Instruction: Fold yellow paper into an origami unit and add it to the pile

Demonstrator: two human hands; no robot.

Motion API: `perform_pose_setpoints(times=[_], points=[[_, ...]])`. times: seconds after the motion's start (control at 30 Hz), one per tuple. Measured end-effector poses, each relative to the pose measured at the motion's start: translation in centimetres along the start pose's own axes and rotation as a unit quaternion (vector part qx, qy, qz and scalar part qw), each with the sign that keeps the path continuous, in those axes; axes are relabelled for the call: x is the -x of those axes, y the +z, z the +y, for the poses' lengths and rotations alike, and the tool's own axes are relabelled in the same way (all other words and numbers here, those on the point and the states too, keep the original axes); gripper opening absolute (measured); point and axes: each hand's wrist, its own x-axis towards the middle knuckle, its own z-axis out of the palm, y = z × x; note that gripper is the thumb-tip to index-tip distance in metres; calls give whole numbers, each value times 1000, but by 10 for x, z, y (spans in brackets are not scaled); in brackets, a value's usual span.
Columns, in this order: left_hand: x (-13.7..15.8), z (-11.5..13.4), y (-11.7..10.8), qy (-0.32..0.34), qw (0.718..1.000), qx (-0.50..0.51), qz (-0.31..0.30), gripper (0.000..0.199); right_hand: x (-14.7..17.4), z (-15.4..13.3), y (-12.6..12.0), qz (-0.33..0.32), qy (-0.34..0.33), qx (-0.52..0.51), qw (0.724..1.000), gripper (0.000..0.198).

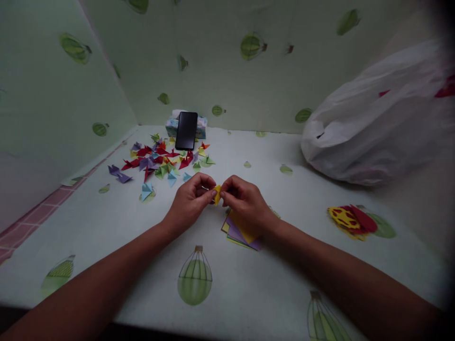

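Note:
A small folded piece of yellow origami paper point(217, 194) is held up between my two hands over the middle of the table. My left hand point(192, 199) pinches it from the left with thumb and forefinger. From the right, the fingertips of my right hand point(245, 199) are closed at its other edge. The exact folded shape is too small to make out. Below my right hand lies a loose stack of square coloured paper sheets point(245, 233), orange, purple, yellow and green, partly covered by that hand.
Many folded paper cranes point(149, 163) in several colours lie scattered at the back left. A black phone point(186, 130) leans on a tissue box point(202, 127). A big white plastic bag point(366, 128) stands at the back right. Red and yellow cut-out pieces point(346, 220) lie at the right.

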Motion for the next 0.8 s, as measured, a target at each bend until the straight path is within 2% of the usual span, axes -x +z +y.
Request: perform_pose_setpoints(times=[0.13, 0.3, 0.4, 0.57, 0.8], points=[[0, 0, 1, -42, 998, 45, 6, 28, 0, 1, 0, 17, 8, -14, 1000, 7], [4, 4, 6, -142, 988, 53, -36, 31, -1, 0, 0, 40, 1, -17, 999, 7], [6, 5, 7, -173, 983, 50, -46, 32, -1, 1, 1, 45, 9, -24, 999, 7], [6, 4, 8, -187, 979, 68, -38, 30, -1, 0, 2, 42, 20, -50, 998, 8], [5, 5, 7, -161, 986, 46, -17, 26, -2, 0, 1, 23, 29, -109, 993, 9]])
